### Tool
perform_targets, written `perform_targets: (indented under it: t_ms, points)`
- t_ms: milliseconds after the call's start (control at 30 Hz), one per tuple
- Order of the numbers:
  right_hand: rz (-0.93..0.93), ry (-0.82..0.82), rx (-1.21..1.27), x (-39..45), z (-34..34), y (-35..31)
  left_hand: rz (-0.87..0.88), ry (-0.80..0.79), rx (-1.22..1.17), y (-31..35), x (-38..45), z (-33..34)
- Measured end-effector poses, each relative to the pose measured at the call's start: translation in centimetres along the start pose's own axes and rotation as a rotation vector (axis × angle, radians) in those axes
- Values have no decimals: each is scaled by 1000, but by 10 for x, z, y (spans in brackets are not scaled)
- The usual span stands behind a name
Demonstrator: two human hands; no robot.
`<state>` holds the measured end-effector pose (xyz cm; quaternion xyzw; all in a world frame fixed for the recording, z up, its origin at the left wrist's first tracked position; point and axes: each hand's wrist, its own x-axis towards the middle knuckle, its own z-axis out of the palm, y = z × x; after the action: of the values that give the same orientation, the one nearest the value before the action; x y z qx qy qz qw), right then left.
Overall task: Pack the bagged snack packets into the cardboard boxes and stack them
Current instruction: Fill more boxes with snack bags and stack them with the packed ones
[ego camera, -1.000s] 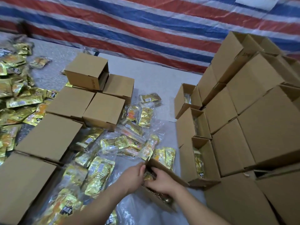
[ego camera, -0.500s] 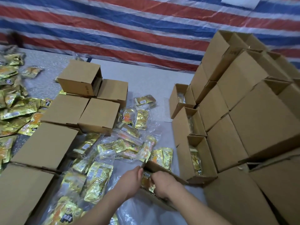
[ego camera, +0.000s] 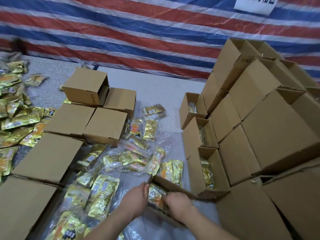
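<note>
Left grip: the left hand (ego camera: 134,199) sits at the near left edge of the open box (ego camera: 174,187), fingers curled against the packet (ego camera: 156,194) going into it; whether they truly clasp it I cannot tell.
Right grip: the right hand (ego camera: 179,204) is over the box mouth, fingers bent down onto the same packet, pressing or pinching it; the fingertips are hidden.
Packet: gold and orange, in a clear bag, partly inside the box between the two hands.
Open box: lies on its side on the table (ego camera: 155,87), close to the person, mouth facing them.
Loose packets (ego camera: 103,194): bagged gold ones spread over the table just left of and beyond the hands.
Far pile (ego camera: 15,118): more gold packets heaped along the left edge.
Filled boxes (ego camera: 206,163): three open-topped in a row to the right, each showing a gold packet inside.
Stack (ego camera: 259,118): closed and open boxes piled high at the right, touching that row.
Left boxes (ego camera: 72,118): several laid flat side by side, one more perched on top at the back.
Backdrop: red, white and blue striped tarp (ego camera: 138,32), with a white sign (ego camera: 255,4) top right.
</note>
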<state>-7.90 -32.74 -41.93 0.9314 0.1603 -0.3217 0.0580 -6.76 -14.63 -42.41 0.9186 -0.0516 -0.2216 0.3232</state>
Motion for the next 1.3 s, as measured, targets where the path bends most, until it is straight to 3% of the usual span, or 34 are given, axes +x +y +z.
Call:
perform_targets:
  t_ms: [167, 333, 467, 633, 767, 867, 1000, 1033, 1100, 1200, 1300]
  points:
    - [-111, 115, 273, 5, -19, -5, 0, -13, -3, 4, 0, -3]
    - [-49, -66, 370, 20, -12, -19, -14, -21, 18, 4, -1, 0]
    - [-65, -100, 300, 15, -19, -14, -41, -13, 43, 8, 2, 1]
    - [14, -41, 40, -21, -16, 15, -46, -3, 81, 9, 4, 0]
    - [60, 5, 129, -45, -6, 33, -45, 4, 80, 12, 3, 1]
    - [44, 215, 319, -53, -1, 33, -58, -37, 32, 11, -1, 0]
    - [55, 705, 428, -62, -4, 40, -92, -105, 36, 13, -7, 1]
    - [74, 760, 416, -62, -6, 43, -106, -118, 24, 12, -8, 2]
    - [106, 661, 405, -58, -12, 50, -143, -143, -61, 13, -8, 3]
    - [137, 375, 417, -46, -17, 54, -177, -157, -127, 13, -6, 1]
    - [148, 256, 360, -37, -14, 51, -165, -172, -122, 13, -6, -2]
